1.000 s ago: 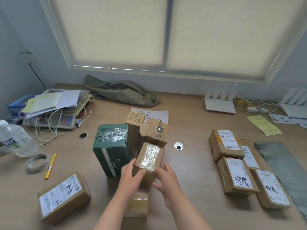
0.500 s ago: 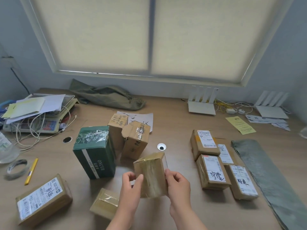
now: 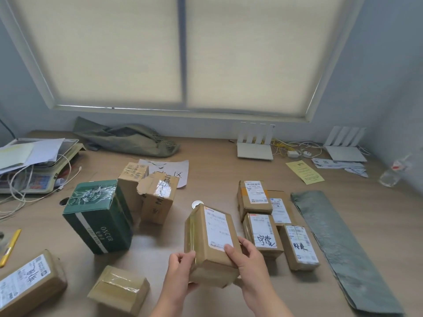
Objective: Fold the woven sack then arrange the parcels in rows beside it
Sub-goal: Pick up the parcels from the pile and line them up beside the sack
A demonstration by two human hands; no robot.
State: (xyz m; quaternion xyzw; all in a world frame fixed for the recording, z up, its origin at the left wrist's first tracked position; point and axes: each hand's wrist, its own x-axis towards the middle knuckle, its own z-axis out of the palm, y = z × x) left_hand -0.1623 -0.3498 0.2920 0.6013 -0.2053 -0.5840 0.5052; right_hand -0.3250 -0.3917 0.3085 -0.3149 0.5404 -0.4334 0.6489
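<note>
Left hand (image 3: 180, 268) and right hand (image 3: 249, 261) grip one parcel (image 3: 212, 239); four parcels (image 3: 263, 234) lie beside one sack (image 3: 343, 248).

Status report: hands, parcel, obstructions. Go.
Left hand and right hand grip one brown parcel, label up. Four parcels lie rowed beside folded sack. Path to them clear.

Two cream roller blinds (image 3: 109, 49), drawn fully down and glowing with soft daylight, fill a white-framed window (image 3: 178, 110) split by a dark central bar, set in pale blue-grey walls (image 3: 380, 72) above the far edge of a light wooden table (image 3: 217, 172) with a round cable hole (image 3: 64, 200).
</note>
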